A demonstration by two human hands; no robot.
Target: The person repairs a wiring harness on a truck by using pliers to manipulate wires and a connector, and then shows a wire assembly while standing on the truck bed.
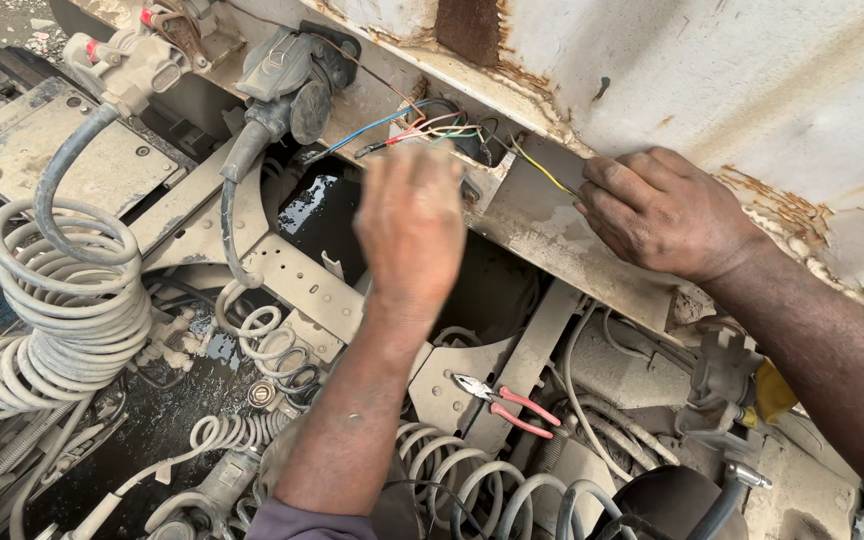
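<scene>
**Wires handled at the frame**

Fingers [602, 190] of the right hand [667, 215] are pinched shut on a yellow wire [542, 170] against the beam [552, 235]. The left hand [412, 225] is blurred at the wire bundle [432, 128]; its grip cannot be told. Pliers [507, 400] lie on a bracket below.

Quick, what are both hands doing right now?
Left hand: blurred, at the coloured wires; grip cannot be told.
Right hand: pinching the yellow wire.
</scene>
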